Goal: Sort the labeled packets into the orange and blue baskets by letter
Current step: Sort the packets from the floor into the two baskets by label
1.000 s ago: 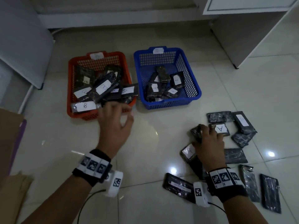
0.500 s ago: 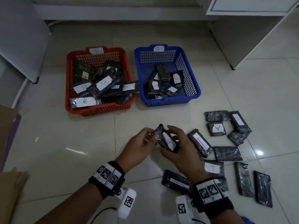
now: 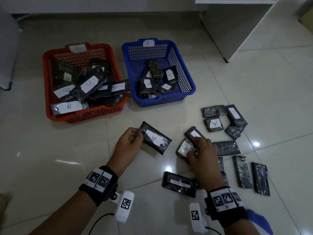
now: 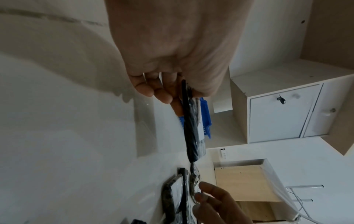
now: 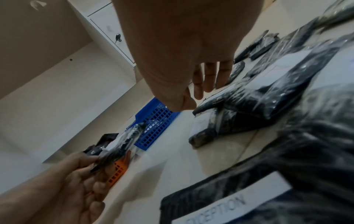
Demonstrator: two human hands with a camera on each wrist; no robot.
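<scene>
A black packet labelled A (image 3: 155, 139) hangs above the floor, pinched at its near-left end by my left hand (image 3: 137, 135). The left wrist view shows that packet (image 4: 191, 128) edge-on between thumb and fingers. My right hand (image 3: 194, 146) reaches down onto two overlapping white-labelled packets (image 3: 194, 133) on the floor. Its fingers (image 5: 208, 81) are fairly straight and touch the upper packet (image 5: 249, 97). The orange basket (image 3: 46, 92) holds several packets marked B. Beside it, the blue basket (image 3: 191, 85) holds several marked A.
Several more black packets lie on the tiles at the right, one marked A (image 3: 214, 123) and one with a printed label (image 3: 179, 183). A white cabinet (image 3: 237, 22) stands at the back right. Brown cardboard (image 3: 5, 200) shows at the lower left.
One second ago my left hand was at the orange basket. Half a second ago both hands held the A packet. Now the right hand has let go and gone right to the pile.
</scene>
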